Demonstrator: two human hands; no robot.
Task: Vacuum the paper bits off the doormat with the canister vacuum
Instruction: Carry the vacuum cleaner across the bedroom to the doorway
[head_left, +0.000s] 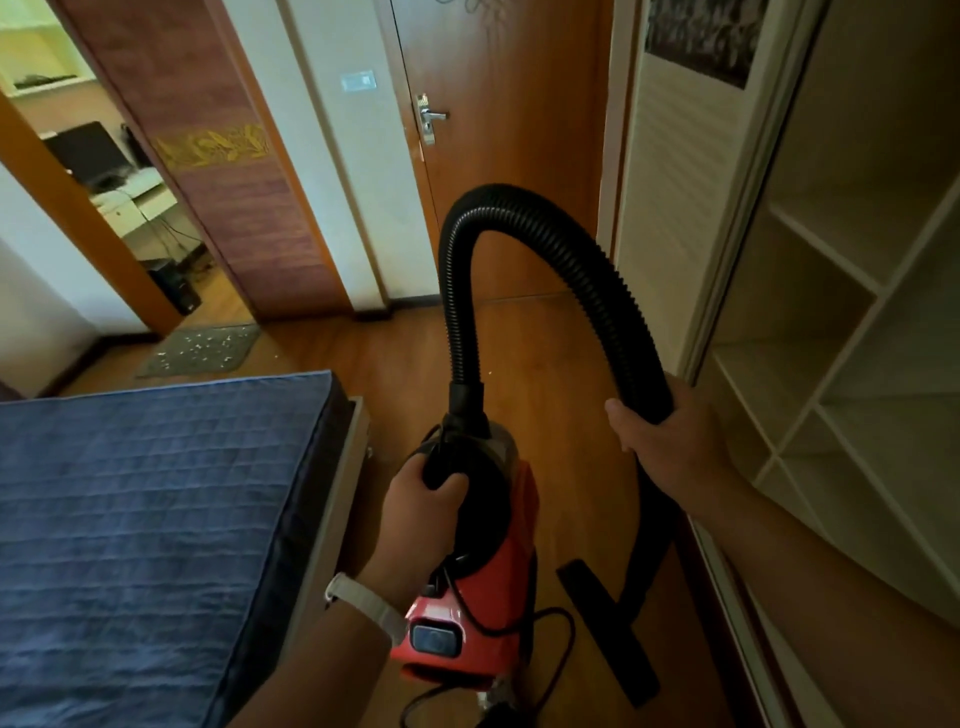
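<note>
Far left, the grey doormat (200, 349) lies on the floor (395, 353) beyond the blue bed (145, 519), flecked with white paper bits (210, 344); the left grip (421, 512) curls round the black handle (441, 465) of the red canister vacuum (511, 551). The right grip (662, 434) clasps its arching black ribbed hose (519, 200).

A wide-angle camera worn on the person's head looked forward and down along the wooden floor (400, 353) of a bedroom. Closest to the lens, at 6 o'clock, the left hand (423, 499) gripped the red canister vacuum (498, 597). At 4 o'clock the right hand (670, 436) held its hose (467, 249). The doormat (202, 351) lay far off at 9 o'clock and the closed door (509, 130) at 12. Straight edges bowed toward the frame's borders.
</note>
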